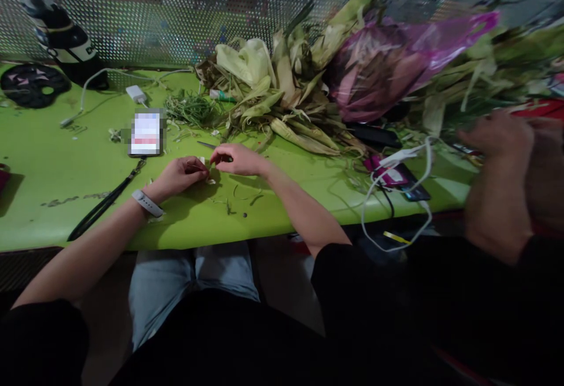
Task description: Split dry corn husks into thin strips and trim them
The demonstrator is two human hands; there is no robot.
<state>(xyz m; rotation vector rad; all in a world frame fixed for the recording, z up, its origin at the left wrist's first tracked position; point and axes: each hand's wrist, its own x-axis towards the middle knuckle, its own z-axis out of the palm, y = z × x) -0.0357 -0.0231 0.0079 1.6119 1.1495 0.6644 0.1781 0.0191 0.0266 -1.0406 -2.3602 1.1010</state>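
Note:
My left hand and my right hand meet over the green table, fingertips pinched together on a small pale scrap that I cannot name. A grey band is on my left wrist. A thin dark blade or stem lies just behind my right hand. Small green and pale bits are scattered on the table in front of my hands.
A heap of corn husks and a purple plastic bag fill the back right. Another person's hand and arm are at the right. A phone, white charger cable, black lanyard and dark bottle lie around.

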